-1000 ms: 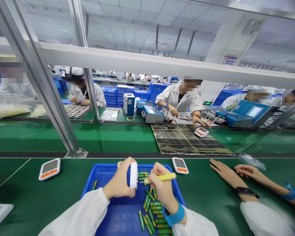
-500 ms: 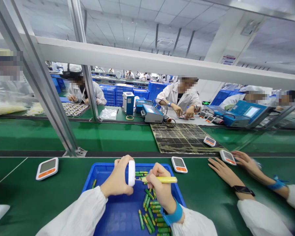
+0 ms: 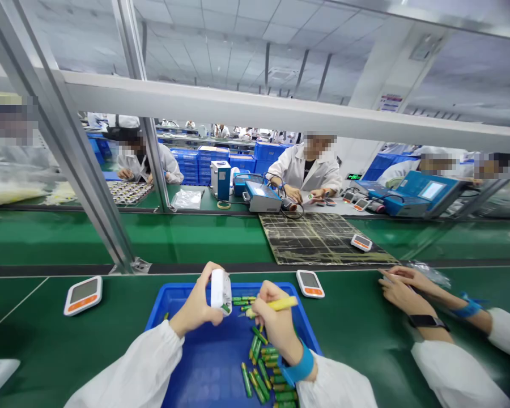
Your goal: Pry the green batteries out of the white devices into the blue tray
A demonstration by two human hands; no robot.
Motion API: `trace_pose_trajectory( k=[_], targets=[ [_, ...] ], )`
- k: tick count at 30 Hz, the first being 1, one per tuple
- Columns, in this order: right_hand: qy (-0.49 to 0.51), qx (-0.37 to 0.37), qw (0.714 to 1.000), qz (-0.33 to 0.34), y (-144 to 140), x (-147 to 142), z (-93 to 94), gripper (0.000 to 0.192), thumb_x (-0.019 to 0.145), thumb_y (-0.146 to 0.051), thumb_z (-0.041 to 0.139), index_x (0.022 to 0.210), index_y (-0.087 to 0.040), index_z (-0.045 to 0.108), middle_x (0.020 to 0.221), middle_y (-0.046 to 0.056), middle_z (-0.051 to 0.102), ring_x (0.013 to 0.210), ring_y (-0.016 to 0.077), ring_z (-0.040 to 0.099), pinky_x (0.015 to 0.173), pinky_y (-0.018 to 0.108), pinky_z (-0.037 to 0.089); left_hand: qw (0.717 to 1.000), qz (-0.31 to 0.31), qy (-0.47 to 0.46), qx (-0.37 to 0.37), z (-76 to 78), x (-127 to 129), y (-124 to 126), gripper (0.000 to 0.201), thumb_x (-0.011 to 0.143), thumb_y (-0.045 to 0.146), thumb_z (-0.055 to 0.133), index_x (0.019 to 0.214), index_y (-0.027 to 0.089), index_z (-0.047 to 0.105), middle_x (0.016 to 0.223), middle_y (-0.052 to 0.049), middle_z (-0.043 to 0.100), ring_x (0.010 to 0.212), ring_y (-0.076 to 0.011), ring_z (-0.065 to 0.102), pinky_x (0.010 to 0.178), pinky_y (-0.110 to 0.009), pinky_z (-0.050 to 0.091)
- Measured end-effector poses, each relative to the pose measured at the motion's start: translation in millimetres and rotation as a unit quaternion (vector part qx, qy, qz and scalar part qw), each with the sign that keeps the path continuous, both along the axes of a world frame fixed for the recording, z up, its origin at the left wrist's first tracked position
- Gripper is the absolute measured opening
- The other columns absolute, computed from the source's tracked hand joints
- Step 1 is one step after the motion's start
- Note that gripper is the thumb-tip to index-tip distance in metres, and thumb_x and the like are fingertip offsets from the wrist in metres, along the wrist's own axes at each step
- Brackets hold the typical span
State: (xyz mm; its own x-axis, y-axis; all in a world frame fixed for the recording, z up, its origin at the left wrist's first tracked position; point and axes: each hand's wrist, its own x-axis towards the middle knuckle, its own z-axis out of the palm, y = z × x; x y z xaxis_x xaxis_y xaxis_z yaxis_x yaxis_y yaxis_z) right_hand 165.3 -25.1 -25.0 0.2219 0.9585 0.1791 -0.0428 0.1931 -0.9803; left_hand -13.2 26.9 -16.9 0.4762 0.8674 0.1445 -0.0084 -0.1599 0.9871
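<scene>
My left hand (image 3: 199,303) grips a small white electronic device (image 3: 219,289) by its edges above the blue tray (image 3: 164,297). The device is tilted so its open battery compartment faces right, with a green battery (image 3: 226,309) showing inside. My right hand (image 3: 276,317) is closed around a yellow pen-like tool (image 3: 284,303) with a thin pointed tip. That tip is apart from the device, just to its right. Green and gold batteries (image 3: 261,371) lie loose in the tray below my right hand.
White devices with screens and orange buttons lie on the green table left (image 3: 83,296) and right (image 3: 310,283) of the tray. A co-worker's hands (image 3: 403,289) work at the right. A metal post (image 3: 80,147) and a dark mat (image 3: 318,238) stand beyond.
My left hand has turned the device from edge-on, exposing its battery compartment. The yellow tool has pulled back from it and tilted. The co-worker's hands at right have come together around their device.
</scene>
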Motion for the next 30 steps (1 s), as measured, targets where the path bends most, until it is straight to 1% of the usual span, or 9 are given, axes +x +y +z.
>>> trace_pose_trajectory(
  k=[2,4,15,18,21,24,26,28,30],
  targets=[
    [0.099,0.001,0.995,-0.008,-1,1,3.3,0.022,0.063,-0.017,0.055,0.054,-0.024,0.035,0.035,-0.009,0.039,0.031,0.0092,0.037,0.036,0.021,0.025,0.998,-0.024,-0.049,-0.022,-1.2,0,2,0.067,0.039,0.007,0.057,0.102,0.025,0.042,0.105,0.000,0.050,0.083,-0.0149,0.045,0.063,-0.023,0.037],
    [0.142,0.003,0.990,-0.019,-2,1,6.8,0.024,0.064,-0.017,0.056,0.054,-0.023,0.036,0.033,-0.009,0.041,0.030,0.0092,0.039,0.034,0.019,0.023,0.995,-0.045,-0.077,-0.036,-1.6,2,3,0.069,0.039,0.007,0.057,0.104,0.025,0.042,0.106,0.000,0.051,0.084,-0.0152,0.046,0.065,-0.023,0.039],
    [0.152,-0.011,0.988,-0.001,-1,-1,11.7,0.024,0.060,-0.015,0.057,0.053,-0.022,0.036,0.031,-0.010,0.041,0.027,0.0062,0.034,0.033,0.017,0.025,0.993,-0.053,-0.094,-0.048,-2.6,6,-1,0.072,0.041,0.004,0.063,0.107,0.025,0.046,0.112,-0.003,0.052,0.090,-0.0167,0.048,0.070,-0.023,0.043],
    [0.189,-0.034,0.981,0.020,1,-1,9.6,0.022,0.061,-0.015,0.057,0.054,-0.022,0.037,0.031,-0.009,0.041,0.028,0.0083,0.040,0.033,0.017,0.028,0.987,-0.041,-0.136,-0.073,-2.5,9,-2,0.070,0.039,0.005,0.063,0.104,0.024,0.047,0.113,-0.003,0.053,0.092,-0.0183,0.049,0.072,-0.025,0.044],
    [0.280,-0.080,0.956,0.033,3,-2,4.9,0.020,0.064,-0.017,0.058,0.057,-0.022,0.040,0.031,-0.009,0.042,0.033,0.0085,0.044,0.043,0.018,0.041,0.978,-0.028,-0.178,-0.108,-1.7,12,-5,0.069,0.039,0.005,0.060,0.103,0.025,0.045,0.121,-0.004,0.052,0.097,-0.0208,0.049,0.069,-0.024,0.044],
    [0.372,-0.128,0.917,0.063,6,-2,-2.0,0.024,0.065,-0.017,0.062,0.057,-0.021,0.039,0.030,-0.011,0.040,0.031,0.0041,0.031,0.056,0.021,0.050,0.979,-0.024,-0.174,-0.106,-1.5,13,-6,0.070,0.038,0.004,0.059,0.103,0.026,0.043,0.120,-0.004,0.051,0.096,-0.0203,0.049,0.068,-0.024,0.044],
    [0.410,-0.153,0.896,0.072,8,-3,-5.8,0.028,0.065,-0.017,0.064,0.055,-0.021,0.039,0.030,-0.011,0.039,0.031,0.0029,0.028,0.059,0.021,0.051,0.983,-0.015,-0.161,-0.091,-2.2,13,-6,0.070,0.039,0.005,0.059,0.104,0.026,0.042,0.119,-0.003,0.050,0.094,-0.0198,0.049,0.068,-0.025,0.044],
    [0.433,-0.180,0.880,0.068,10,-4,-6.9,0.028,0.064,-0.016,0.066,0.054,-0.020,0.039,0.030,-0.012,0.036,0.031,0.0024,0.029,0.058,0.019,0.051,0.992,0.008,-0.113,-0.060,-3.8,14,-6,0.071,0.041,0.007,0.059,0.107,0.027,0.040,0.114,-0.003,0.050,0.090,-0.0191,0.048,0.068,-0.027,0.042],
    [0.451,-0.193,0.869,0.068,10,-5,-4.9,0.028,0.063,-0.014,0.067,0.056,-0.020,0.041,0.031,-0.012,0.035,0.030,0.0020,0.028,0.052,0.017,0.049,0.999,0.040,0.007,0.011,-6.7,17,-8,0.073,0.041,0.009,0.062,0.110,0.026,0.041,0.106,-0.003,0.050,0.090,-0.0202,0.046,0.074,-0.031,0.041]
  ],
)
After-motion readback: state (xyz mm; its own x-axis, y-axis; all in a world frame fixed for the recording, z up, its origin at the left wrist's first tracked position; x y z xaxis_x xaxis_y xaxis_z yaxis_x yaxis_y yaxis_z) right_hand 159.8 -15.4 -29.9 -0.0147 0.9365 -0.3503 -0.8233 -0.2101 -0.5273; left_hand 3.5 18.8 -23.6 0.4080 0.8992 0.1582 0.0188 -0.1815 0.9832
